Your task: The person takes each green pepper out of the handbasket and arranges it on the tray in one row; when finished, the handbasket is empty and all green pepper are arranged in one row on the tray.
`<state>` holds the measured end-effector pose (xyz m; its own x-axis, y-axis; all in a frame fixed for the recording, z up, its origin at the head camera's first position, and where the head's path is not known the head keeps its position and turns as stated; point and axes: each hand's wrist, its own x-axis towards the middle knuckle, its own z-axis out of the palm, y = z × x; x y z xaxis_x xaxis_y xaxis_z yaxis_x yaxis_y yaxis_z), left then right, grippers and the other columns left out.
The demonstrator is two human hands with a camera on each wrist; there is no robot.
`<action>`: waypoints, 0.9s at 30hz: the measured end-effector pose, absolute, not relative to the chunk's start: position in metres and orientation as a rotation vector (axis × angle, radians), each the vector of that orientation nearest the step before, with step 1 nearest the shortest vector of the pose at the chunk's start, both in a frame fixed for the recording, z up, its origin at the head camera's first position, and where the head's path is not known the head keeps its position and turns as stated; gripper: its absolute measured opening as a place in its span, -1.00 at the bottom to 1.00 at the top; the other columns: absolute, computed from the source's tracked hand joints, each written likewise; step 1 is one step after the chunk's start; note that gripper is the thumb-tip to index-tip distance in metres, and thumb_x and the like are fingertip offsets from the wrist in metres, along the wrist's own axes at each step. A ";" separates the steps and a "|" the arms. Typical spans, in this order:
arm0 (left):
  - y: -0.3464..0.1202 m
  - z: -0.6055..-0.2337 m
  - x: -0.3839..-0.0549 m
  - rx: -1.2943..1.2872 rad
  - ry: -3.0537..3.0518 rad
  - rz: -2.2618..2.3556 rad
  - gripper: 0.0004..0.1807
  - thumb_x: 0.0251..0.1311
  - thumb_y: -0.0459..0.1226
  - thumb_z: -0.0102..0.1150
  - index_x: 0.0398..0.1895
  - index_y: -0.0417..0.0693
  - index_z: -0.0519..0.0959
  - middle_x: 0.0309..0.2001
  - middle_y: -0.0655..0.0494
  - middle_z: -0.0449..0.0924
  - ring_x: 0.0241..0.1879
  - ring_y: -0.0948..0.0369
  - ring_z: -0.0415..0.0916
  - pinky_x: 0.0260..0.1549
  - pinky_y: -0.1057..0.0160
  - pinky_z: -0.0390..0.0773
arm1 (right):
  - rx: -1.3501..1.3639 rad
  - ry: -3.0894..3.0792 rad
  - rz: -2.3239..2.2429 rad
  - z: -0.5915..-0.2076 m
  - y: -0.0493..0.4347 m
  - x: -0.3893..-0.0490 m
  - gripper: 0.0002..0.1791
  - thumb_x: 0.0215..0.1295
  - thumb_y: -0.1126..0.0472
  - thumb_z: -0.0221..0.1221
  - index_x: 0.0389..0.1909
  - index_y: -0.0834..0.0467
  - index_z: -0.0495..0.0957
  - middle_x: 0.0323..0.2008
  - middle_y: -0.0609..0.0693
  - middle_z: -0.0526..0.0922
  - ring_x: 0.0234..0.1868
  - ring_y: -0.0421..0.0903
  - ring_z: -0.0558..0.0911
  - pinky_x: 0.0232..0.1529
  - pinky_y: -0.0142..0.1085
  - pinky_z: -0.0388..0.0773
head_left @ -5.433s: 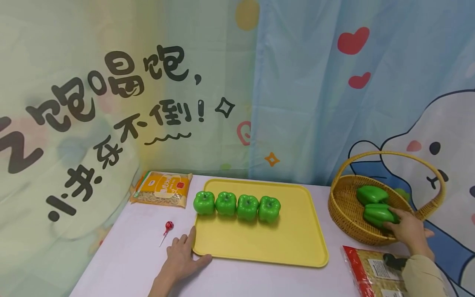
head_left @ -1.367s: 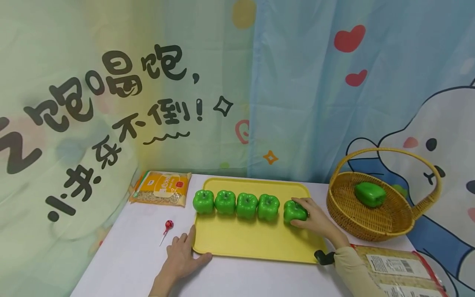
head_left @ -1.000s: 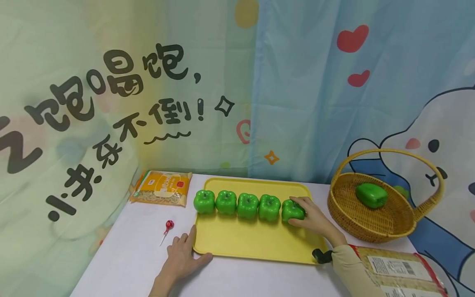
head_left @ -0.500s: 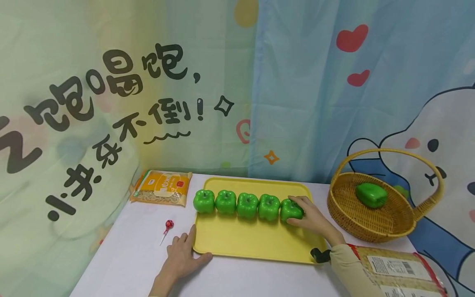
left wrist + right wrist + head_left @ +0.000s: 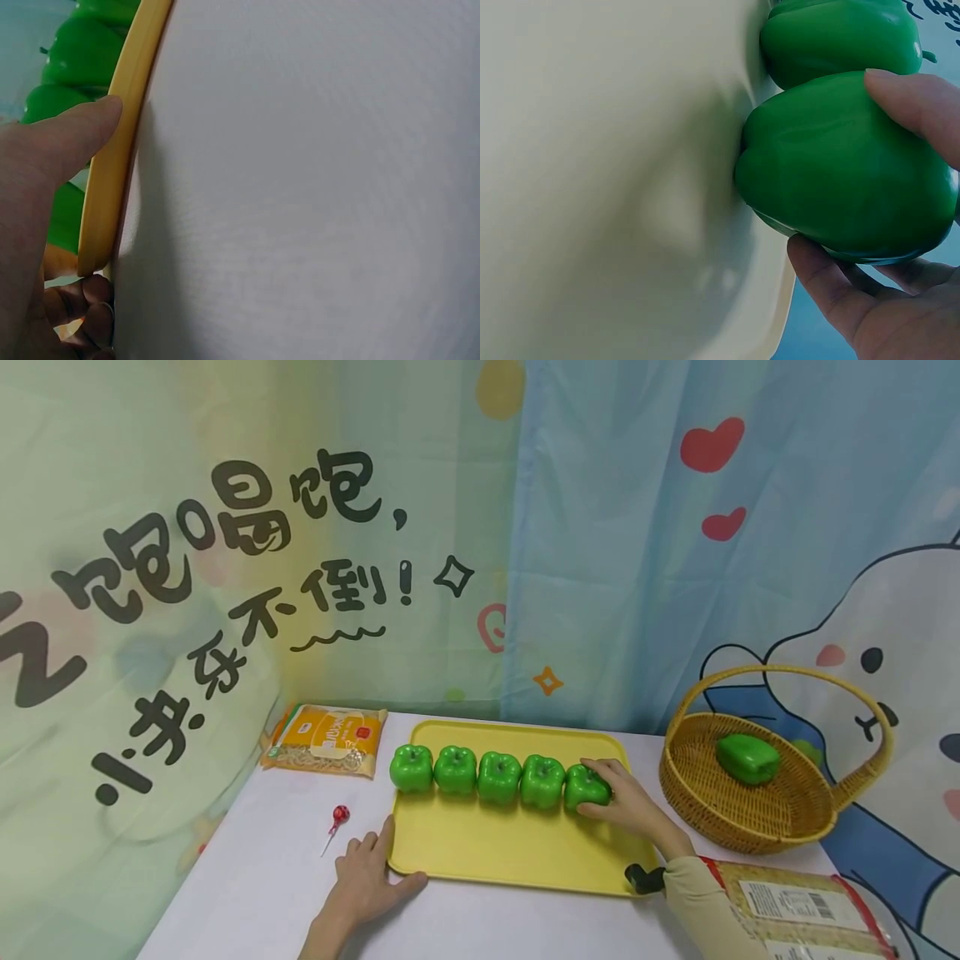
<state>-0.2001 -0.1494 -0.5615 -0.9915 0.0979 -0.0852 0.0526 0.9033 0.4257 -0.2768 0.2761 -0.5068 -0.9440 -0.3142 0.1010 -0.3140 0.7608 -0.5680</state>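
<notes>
Green bell peppers stand upright in a row on the yellow tray (image 5: 487, 852). My right hand (image 5: 626, 802) grips the bell pepper (image 5: 587, 787) at the row's right end; in the right wrist view its thumb lies on one side of this pepper (image 5: 847, 172) and its fingers on the other. The gripped pepper touches or nearly touches its neighbour (image 5: 543, 781). My left hand (image 5: 363, 877) holds the tray's front left corner, its thumb against the front rim (image 5: 112, 172) in the left wrist view. One more green pepper (image 5: 747, 758) lies in the wicker basket (image 5: 712, 810).
The basket, with a tall arched handle, stands right of the tray. A red lollipop (image 5: 339, 817) lies left of the tray, with an orange food packet (image 5: 326, 743) behind it. A red-edged packet (image 5: 802, 902) lies front right, near the right forearm. Printed curtains hang behind the table.
One pepper has left the basket in my right hand and joined the right end of the row. Lately that hand has slid it slightly left, towards its neighbour. My left hand has stayed put.
</notes>
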 end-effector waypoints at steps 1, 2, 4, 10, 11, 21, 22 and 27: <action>-0.149 -0.562 -0.200 0.119 2.963 0.656 0.22 -0.05 0.43 0.27 0.56 -0.11 0.15 0.10 -0.09 0.51 -0.11 0.07 0.29 -0.19 -0.03 0.35 | -0.521 2.946 -0.949 -0.507 0.276 -0.277 -0.14 0.22 0.02 0.39 0.47 0.20 0.27 0.30 0.36 0.36 0.24 0.33 0.48 0.17 0.24 0.46; -0.149 -0.562 -0.200 0.121 2.964 0.654 0.22 -0.05 0.42 0.27 0.55 -0.11 0.16 0.10 -0.09 0.51 -0.11 0.08 0.29 -0.20 -0.03 0.35 | -0.516 2.944 -0.951 -0.508 0.276 -0.277 -0.14 0.23 0.02 0.39 0.47 0.20 0.26 0.31 0.35 0.35 0.24 0.33 0.47 0.17 0.24 0.45; -0.149 -0.562 -0.199 0.117 2.961 0.653 0.22 -0.05 0.43 0.27 0.56 -0.10 0.16 0.10 -0.08 0.51 -0.11 0.08 0.29 -0.19 -0.01 0.35 | -0.511 2.939 -0.953 -0.509 0.276 -0.277 -0.14 0.23 0.02 0.39 0.47 0.20 0.26 0.31 0.35 0.35 0.25 0.33 0.47 0.18 0.24 0.45; -0.150 -0.561 -0.198 0.129 2.962 0.658 0.23 -0.05 0.43 0.28 0.56 -0.11 0.15 0.09 -0.08 0.51 -0.11 0.08 0.29 -0.20 0.00 0.33 | -0.511 2.935 -0.956 -0.510 0.275 -0.276 -0.14 0.23 0.01 0.38 0.47 0.20 0.26 0.31 0.34 0.35 0.24 0.32 0.47 0.17 0.23 0.45; -0.150 -0.560 -0.198 0.132 2.963 0.657 0.22 -0.05 0.42 0.28 0.56 -0.11 0.15 0.08 -0.08 0.51 -0.11 0.08 0.29 -0.20 -0.01 0.34 | -0.513 2.937 -0.956 -0.509 0.275 -0.276 -0.14 0.23 0.01 0.38 0.47 0.20 0.25 0.31 0.34 0.35 0.24 0.32 0.48 0.17 0.23 0.46; -0.149 -0.559 -0.197 0.133 2.971 0.653 0.22 -0.04 0.42 0.28 0.56 -0.12 0.14 0.11 -0.11 0.51 -0.09 0.06 0.32 -0.17 -0.04 0.37 | -0.479 2.936 -0.970 -0.510 0.278 -0.278 -0.07 0.22 0.00 0.39 0.51 0.19 0.18 0.39 0.34 0.27 0.33 0.40 0.40 0.21 0.29 0.42; -0.150 -0.559 -0.198 0.135 2.972 0.652 0.23 -0.04 0.42 0.28 0.56 -0.12 0.14 0.11 -0.11 0.51 -0.09 0.07 0.32 -0.18 -0.04 0.37 | -0.473 2.935 -0.973 -0.510 0.279 -0.278 -0.06 0.21 -0.01 0.39 0.52 0.19 0.17 0.41 0.35 0.25 0.34 0.40 0.39 0.21 0.28 0.44; -0.150 -0.559 -0.198 0.138 2.973 0.652 0.23 -0.04 0.42 0.28 0.56 -0.12 0.14 0.11 -0.11 0.51 -0.09 0.06 0.32 -0.17 -0.06 0.38 | -0.442 2.928 -1.004 -0.506 0.289 -0.276 -0.01 0.21 -0.04 0.39 0.53 0.23 0.12 0.44 0.34 0.20 0.36 0.36 0.37 0.19 0.18 0.51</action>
<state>-0.1976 -0.1495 -0.5592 -0.9914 0.1084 -0.0731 0.0679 0.9046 0.4207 -0.2765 0.2890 -0.5059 -0.9599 -0.2696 0.0767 -0.2599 0.7536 -0.6037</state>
